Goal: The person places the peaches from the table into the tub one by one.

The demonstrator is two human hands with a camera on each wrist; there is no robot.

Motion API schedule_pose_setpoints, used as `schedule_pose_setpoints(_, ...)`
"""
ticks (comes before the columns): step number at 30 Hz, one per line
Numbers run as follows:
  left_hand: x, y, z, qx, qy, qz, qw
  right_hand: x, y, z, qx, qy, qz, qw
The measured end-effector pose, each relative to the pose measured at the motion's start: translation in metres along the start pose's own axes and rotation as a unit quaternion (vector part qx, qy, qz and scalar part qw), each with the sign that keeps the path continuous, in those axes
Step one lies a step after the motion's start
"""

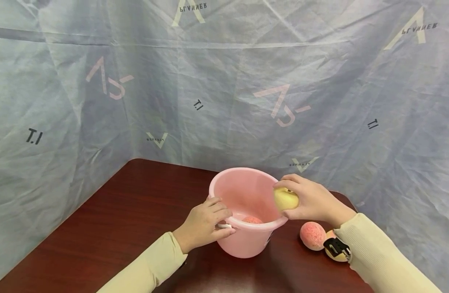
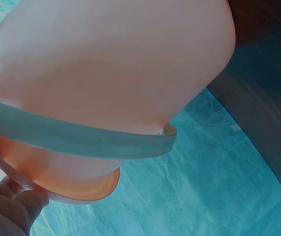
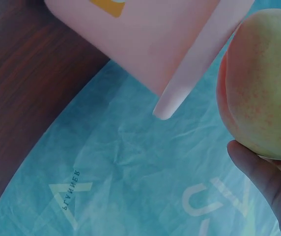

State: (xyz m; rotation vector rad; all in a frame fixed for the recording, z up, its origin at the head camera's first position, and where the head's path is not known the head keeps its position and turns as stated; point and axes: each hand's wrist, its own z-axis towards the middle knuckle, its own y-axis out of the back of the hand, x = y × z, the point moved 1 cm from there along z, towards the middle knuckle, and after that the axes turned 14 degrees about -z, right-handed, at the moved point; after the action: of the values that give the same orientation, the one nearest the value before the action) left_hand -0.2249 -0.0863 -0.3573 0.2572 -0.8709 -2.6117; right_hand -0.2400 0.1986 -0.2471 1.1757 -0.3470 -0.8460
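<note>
A pink plastic bucket (image 1: 243,244) stands on the table, its mouth tilted toward the head camera. My left hand (image 1: 206,221) grips its near left rim, fingers over the edge and thumb on the outside. In the left wrist view that thumb (image 2: 32,201) lies at the rim, below the bucket's pale handle (image 2: 81,140). My right hand (image 1: 310,201) holds a yellow peach (image 1: 286,199) at the right rim. The right wrist view shows the peach (image 3: 266,83) with its crease and faint red specks. Inside the bucket, the top of a pink-red round fruit (image 1: 252,219) shows.
Right of the bucket lie a pink-red speckled peach (image 1: 312,236) and a yellowish one (image 1: 336,254), the latter partly hidden by the black clasp (image 1: 337,247) at my right wrist. The dark red wooden table (image 1: 111,219) is bordered by hanging grey printed cloth (image 1: 224,101).
</note>
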Motion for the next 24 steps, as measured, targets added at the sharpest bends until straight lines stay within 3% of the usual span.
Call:
schedule_pose_setpoints(13,0.002,-0.002,0.003,0.004,0.001,-0.003,1.0,0.003,-0.004,0.01,0.023,-0.013,0.015,1.0)
schedule_pose_setpoints(24,0.0,-0.001,0.002,0.001,0.001,-0.002,1.0,0.004,-0.012,0.017,-0.002,0.009,0.007,1.0)
